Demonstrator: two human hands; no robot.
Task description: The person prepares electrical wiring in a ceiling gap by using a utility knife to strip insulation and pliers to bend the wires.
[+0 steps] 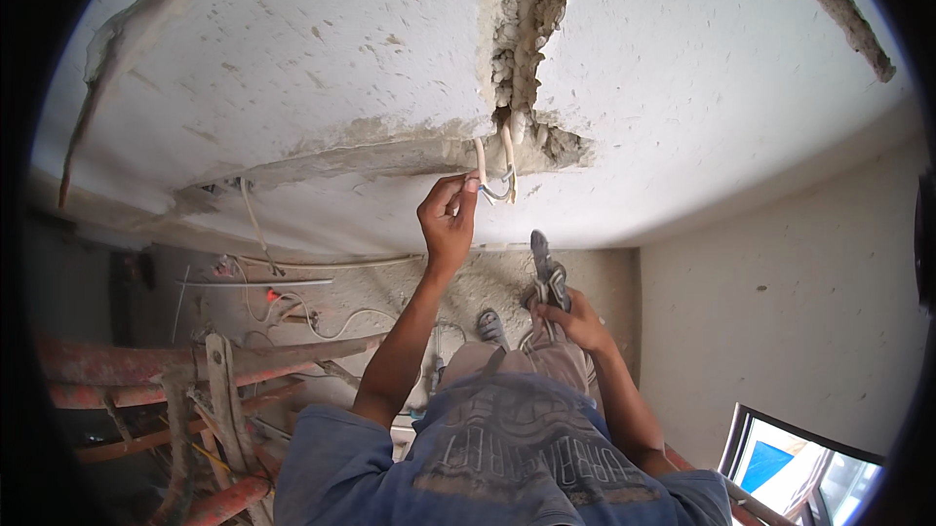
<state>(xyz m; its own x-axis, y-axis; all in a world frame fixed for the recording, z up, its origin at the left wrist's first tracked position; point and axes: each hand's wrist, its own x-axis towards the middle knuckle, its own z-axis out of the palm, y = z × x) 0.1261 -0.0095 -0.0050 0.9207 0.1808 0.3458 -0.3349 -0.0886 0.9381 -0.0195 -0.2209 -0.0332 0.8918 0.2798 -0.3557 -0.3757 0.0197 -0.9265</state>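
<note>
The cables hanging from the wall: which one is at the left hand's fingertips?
The left cable of the pair under the vertical groove; the left hand pinches it. The right cable and the far-left cable are not in its grip.

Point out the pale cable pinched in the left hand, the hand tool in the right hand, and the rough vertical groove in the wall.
Pale cable (481, 154): head view, on its outer sheath.
Hand tool (541, 257): head view, on its dark upper part.
Wall groove (529, 24): head view, on its rough inside.

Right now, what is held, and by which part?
Left hand: a pale cable, near its end. Right hand: a dark tool, by its lower part.
</note>
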